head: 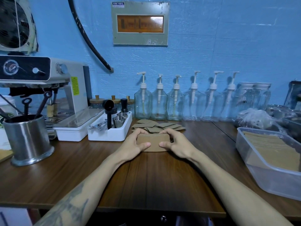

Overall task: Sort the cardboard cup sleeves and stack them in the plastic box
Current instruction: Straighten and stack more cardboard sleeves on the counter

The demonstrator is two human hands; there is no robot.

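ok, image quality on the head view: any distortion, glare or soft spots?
Head view: wide-angle bowing at the edges, so the plastic box and steel cup lean outward; glare patch on the wall panel window; centre is sharp on the sleeve stack gripped by left hand and right hand; right-hand pump bottles look softer.

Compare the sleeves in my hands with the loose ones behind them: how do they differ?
The held stack of sleeves is squared into one neat block; the loose sleeves lie scattered, overlapping at odd angles. The held stack is gripped at both ends by the left hand and right hand; the loose sleeves lie untouched on the wooden table, nearer the pump bottles. Both are flat brown corrugated cardboard.
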